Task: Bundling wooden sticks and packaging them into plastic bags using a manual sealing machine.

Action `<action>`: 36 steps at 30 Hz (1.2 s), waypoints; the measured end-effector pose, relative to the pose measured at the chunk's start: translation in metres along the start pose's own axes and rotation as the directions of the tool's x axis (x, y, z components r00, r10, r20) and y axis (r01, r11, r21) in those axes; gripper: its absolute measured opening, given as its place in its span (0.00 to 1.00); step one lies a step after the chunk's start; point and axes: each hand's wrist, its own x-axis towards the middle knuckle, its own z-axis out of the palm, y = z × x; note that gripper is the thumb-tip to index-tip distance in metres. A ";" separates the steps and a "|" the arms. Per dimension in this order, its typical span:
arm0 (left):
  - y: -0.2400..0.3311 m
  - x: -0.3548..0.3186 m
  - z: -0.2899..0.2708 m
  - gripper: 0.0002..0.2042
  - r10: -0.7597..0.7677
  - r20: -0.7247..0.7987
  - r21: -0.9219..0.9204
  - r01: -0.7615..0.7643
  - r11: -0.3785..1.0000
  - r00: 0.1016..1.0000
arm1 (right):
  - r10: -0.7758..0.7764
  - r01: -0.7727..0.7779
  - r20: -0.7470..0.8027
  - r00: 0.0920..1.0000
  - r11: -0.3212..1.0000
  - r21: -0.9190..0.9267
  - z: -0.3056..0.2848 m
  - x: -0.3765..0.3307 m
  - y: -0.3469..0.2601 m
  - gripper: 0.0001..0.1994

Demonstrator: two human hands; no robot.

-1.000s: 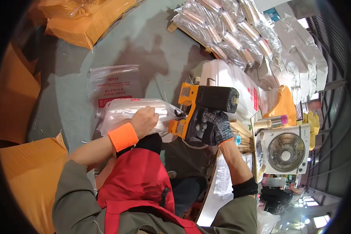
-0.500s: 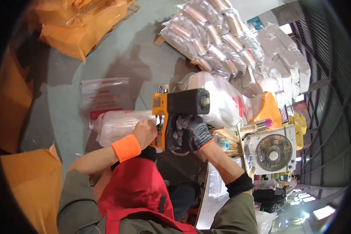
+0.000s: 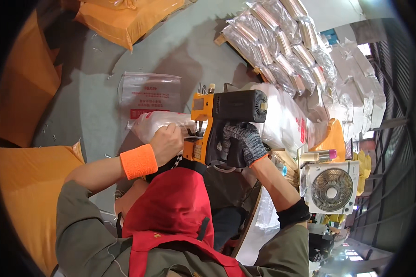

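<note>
In my gloved right hand (image 3: pixel 247 142) is the handle of a yellow and black portable bag-closing sewing machine (image 3: pixel 201 117), its black motor end to the right. My bare left hand (image 3: pixel 167 142), with an orange wristband (image 3: pixel 138 161), is closed at the machine's left side, beside the presser foot. Its fingers pinch the edge of a filled clear plastic bag (image 3: pixel 153 123) that lies behind the hand and runs toward the machine. The exact grip on the film is partly hidden by my knuckles.
A flat printed plastic bag (image 3: pixel 150 92) lies on the floor beyond. Wrapped bundles (image 3: pixel 282 44) are stacked on a pallet at the far right. Large orange sacks (image 3: pixel 37 184) stand on the left. A box fan (image 3: pixel 332 187) and a thread cone (image 3: pixel 320 156) are at the right.
My left hand has moved left, away from the machine's needle area, so a gap shows between them. The view has shifted, and the sewing machine stays in my right hand.
</note>
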 end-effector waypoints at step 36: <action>-0.046 -0.067 0.131 0.08 -0.609 -0.159 -0.736 0.318 0.598 0.777 | -0.074 -0.195 0.381 0.922 0.760 0.620 0.093 -0.013 -0.029 0.07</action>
